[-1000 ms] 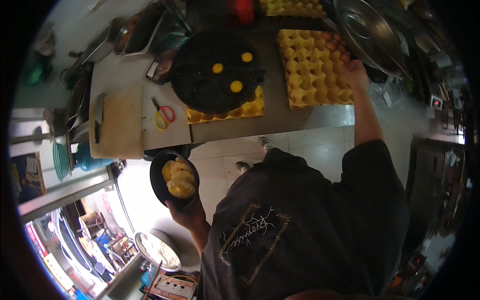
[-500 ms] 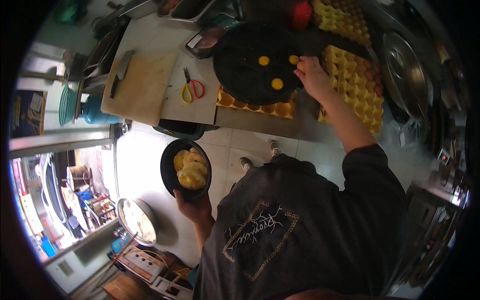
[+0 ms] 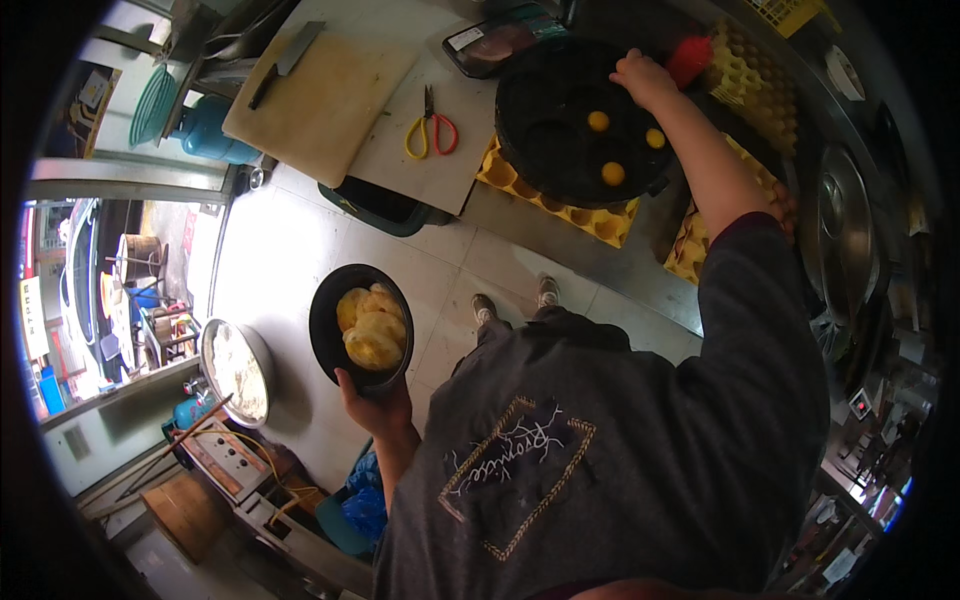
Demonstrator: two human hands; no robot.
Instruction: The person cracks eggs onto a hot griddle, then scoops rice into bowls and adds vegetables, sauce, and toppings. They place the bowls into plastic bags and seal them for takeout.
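Right hand (image 3: 645, 82) moved across pan (image 3: 562, 145), curled round probable egg (image 3: 622, 66); cracking step, wants clean split. Left hand (image 3: 380, 405) grips bowl (image 3: 325, 325).

The wide fisheye view looks steeply down from head height over shirt (image 3: 640, 430), floor (image 3: 445, 290) and counter (image 3: 640, 265).

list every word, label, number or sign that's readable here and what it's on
Shirt: white script inside a stitched frame; readable, but I won't copy it out.
Pack: white label, too small to read.
White sign outside, at left: dark marks, too blurred to read.
Device at right: red display, too small to read.
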